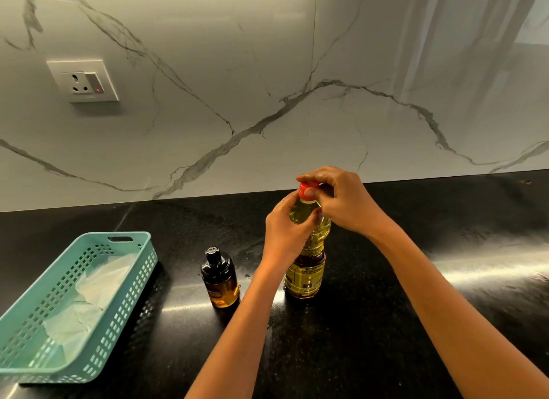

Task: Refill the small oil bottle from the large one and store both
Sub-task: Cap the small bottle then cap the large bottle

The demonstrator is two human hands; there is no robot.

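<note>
The large oil bottle [304,275], clear with yellow oil and a yellow label, stands upright on the black counter [386,324]. My left hand [285,235] wraps around its upper body below the neck. My right hand [341,201] pinches its red cap [306,187] from above with thumb and fingers. To the left, untouched, stands the small oil bottle [220,280], dark amber glass with a black pump top in place.
A teal perforated plastic basket [98,250] lined with white paper sits at the left of the counter. The marble backsplash carries a wall socket [83,81]. A few small droplets lie on the counter between the two bottles.
</note>
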